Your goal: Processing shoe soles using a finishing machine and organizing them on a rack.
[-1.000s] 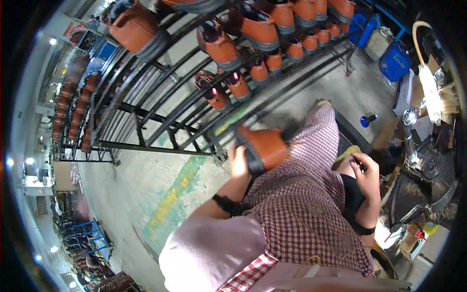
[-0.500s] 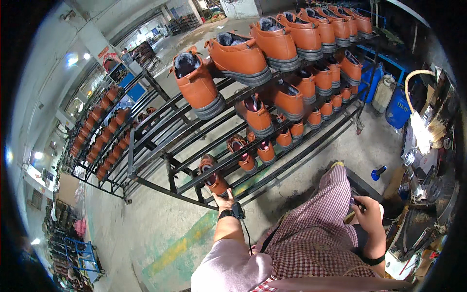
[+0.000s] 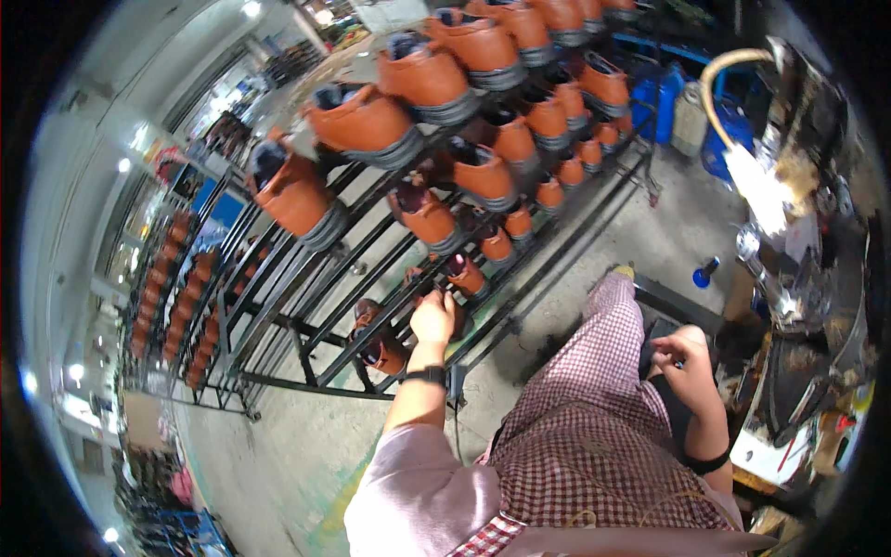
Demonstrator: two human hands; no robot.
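Left arm stretched forward, pink sleeve, black wristband; left hand (image 3: 432, 317) curled on the low rail of the black metal rack (image 3: 278, 327), touching an orange-brown boot (image 3: 382, 347) lying on its side just left of the fingers, grip on it impossible to confirm. Further orange boots (image 3: 362, 121) row on row on upper rails, soles outward. Right hand (image 3: 680, 357) loosely curled, empty as far as visible, resting on checked apron (image 3: 594, 436) at the right thigh, beside the cluttered workbench (image 3: 798, 306).
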